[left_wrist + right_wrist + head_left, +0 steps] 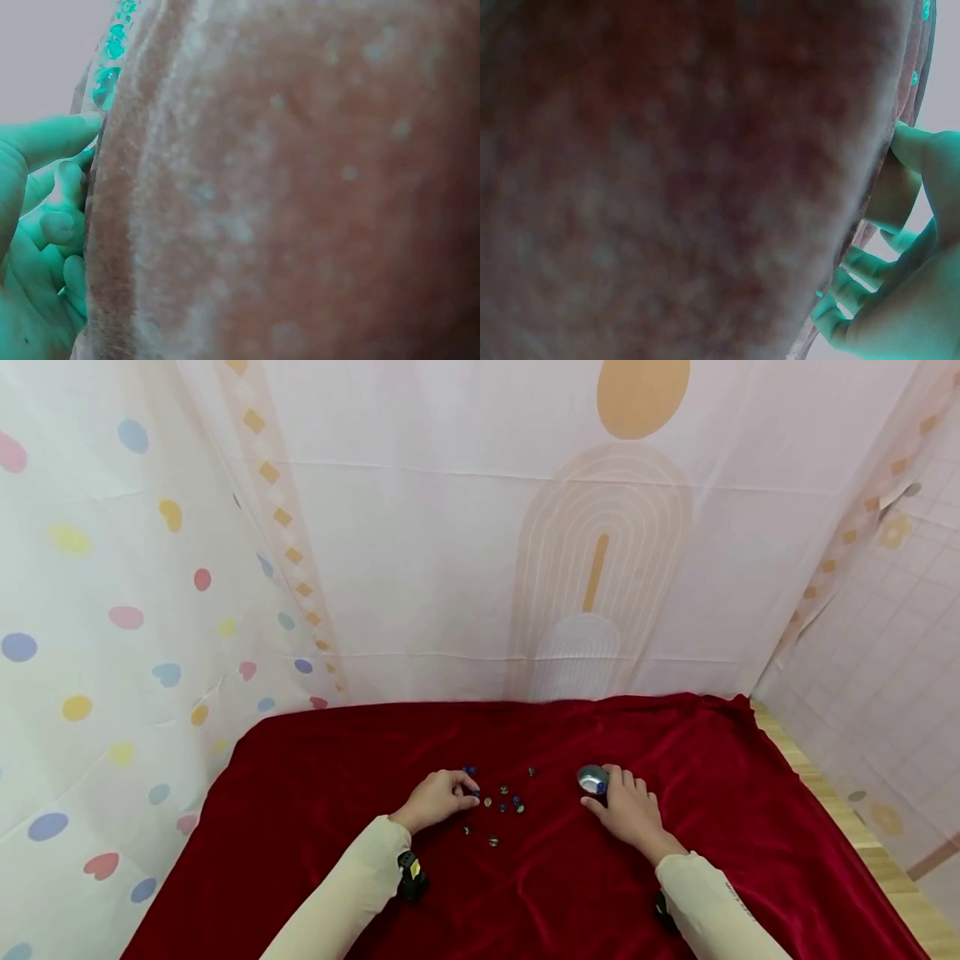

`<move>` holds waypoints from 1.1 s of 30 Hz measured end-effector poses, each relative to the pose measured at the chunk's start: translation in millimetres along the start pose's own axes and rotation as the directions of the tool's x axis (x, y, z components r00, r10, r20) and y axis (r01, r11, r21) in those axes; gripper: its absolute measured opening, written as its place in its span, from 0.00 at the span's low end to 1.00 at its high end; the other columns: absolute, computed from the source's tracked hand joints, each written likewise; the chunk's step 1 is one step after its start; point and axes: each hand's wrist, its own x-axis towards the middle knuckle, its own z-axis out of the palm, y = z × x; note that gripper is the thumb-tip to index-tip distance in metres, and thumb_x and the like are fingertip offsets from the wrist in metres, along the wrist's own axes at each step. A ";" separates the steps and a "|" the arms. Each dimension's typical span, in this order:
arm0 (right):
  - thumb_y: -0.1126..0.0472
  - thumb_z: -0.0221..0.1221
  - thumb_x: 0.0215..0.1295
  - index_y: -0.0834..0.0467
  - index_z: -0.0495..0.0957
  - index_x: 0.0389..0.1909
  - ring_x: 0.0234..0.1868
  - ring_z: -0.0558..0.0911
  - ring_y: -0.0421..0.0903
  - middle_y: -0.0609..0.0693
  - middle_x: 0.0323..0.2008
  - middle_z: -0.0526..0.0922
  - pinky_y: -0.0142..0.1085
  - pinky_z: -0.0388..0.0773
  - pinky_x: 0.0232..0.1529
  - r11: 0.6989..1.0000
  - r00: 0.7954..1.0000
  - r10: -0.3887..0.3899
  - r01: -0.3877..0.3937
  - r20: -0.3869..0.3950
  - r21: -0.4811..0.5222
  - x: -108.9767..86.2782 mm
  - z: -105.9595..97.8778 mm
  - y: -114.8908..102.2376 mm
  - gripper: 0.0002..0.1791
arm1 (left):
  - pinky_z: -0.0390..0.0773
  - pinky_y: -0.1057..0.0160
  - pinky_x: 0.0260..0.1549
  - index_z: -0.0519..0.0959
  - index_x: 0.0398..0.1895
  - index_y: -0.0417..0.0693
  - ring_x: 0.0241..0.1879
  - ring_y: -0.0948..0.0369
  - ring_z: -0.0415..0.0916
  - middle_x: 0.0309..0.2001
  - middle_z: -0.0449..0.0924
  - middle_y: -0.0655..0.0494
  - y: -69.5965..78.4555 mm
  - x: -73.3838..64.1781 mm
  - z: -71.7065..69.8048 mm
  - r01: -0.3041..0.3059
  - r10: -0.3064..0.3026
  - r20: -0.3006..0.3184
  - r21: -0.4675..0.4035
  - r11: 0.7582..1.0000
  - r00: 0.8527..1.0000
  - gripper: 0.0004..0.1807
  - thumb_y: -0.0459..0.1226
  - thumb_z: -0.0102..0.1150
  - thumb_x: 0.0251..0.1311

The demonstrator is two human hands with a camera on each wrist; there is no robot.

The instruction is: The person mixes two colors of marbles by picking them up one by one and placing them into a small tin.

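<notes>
My left hand is low over the red cloth, thumb and index finger pinching a blue marble at their tips. Loose marbles, some blue and some clear with a swirl, lie just right of it, among them a swirled marble and another one. Farther right, my right hand grips the side of a small metal bowl that stands on the cloth. Inside the bowl is a blue marble. In the left wrist view, marbles show beyond the thumb; blurred cloth covers much of both wrist views.
A wrinkled red velvet cloth covers the table. Patterned curtains hang behind it and at both sides. Along the right edge a strip of light wood shows.
</notes>
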 end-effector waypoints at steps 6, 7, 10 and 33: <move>0.46 0.61 0.63 0.65 0.62 0.64 0.56 0.70 0.64 0.65 0.58 0.71 0.57 0.68 0.50 1.000 1.000 -0.001 0.001 0.000 0.000 0.6 -0.4 1.8 0.37 | 0.69 0.67 0.23 0.84 0.39 0.47 0.21 0.64 0.67 0.22 0.74 0.57 11.4 5.0 0.8 -0.040 0.040 0.027 0.000 0.999 0.999 0.07 0.38 0.64 0.59; 0.46 0.61 0.63 0.65 0.62 0.64 0.56 0.70 0.63 0.65 0.58 0.71 0.57 0.68 0.50 1.000 1.000 0.000 0.000 -0.001 0.000 0.4 -0.7 1.7 0.37 | 0.69 0.67 0.23 0.84 0.39 0.47 0.21 0.64 0.68 0.21 0.74 0.57 13.9 6.5 0.9 -0.051 0.051 0.029 -0.005 0.999 0.998 0.07 0.38 0.64 0.59; 0.47 0.62 0.63 0.65 0.62 0.64 0.55 0.70 0.63 0.64 0.57 0.72 0.57 0.68 0.50 1.000 1.000 -0.002 0.002 -0.005 -0.001 -0.1 -1.2 1.4 0.37 | 0.70 0.67 0.22 0.83 0.39 0.47 0.20 0.64 0.68 0.20 0.75 0.57 21.5 11.8 2.1 -0.082 0.083 0.024 -0.019 0.996 0.996 0.07 0.39 0.64 0.59; 0.47 0.64 0.61 0.65 0.64 0.62 0.52 0.72 0.61 0.63 0.54 0.74 0.56 0.70 0.49 1.000 1.000 -0.001 0.001 -0.015 -0.013 1.9 3.8 1.2 0.36 | 0.67 0.69 0.21 0.84 0.38 0.49 0.20 0.65 0.66 0.20 0.71 0.59 98.6 48.7 32.0 -0.143 0.143 0.002 -0.058 0.988 0.990 0.07 0.40 0.63 0.59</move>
